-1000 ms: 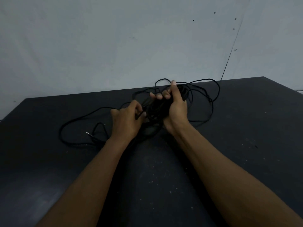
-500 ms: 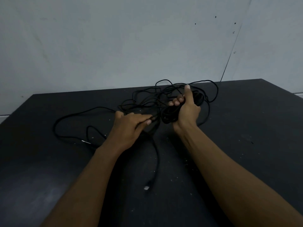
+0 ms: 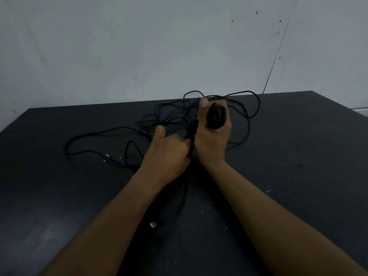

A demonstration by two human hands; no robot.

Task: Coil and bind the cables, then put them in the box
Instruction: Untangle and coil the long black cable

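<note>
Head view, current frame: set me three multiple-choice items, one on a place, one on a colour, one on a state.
1. Where does the silver plug nearest the person lie?
A. on the bare table
B. inside a box
C. against the wall

2. What colour are the cables?
A. white
B. red
C. black

3. What is the right hand doing?
A. resting flat
B. gripping a coiled bundle
C. pointing upward

Answers:
1 A, the plug rests on the tabletop with nothing round it.
2 C, every visible strand is black.
3 B, its fingers and thumb are curled round the coil.
</note>
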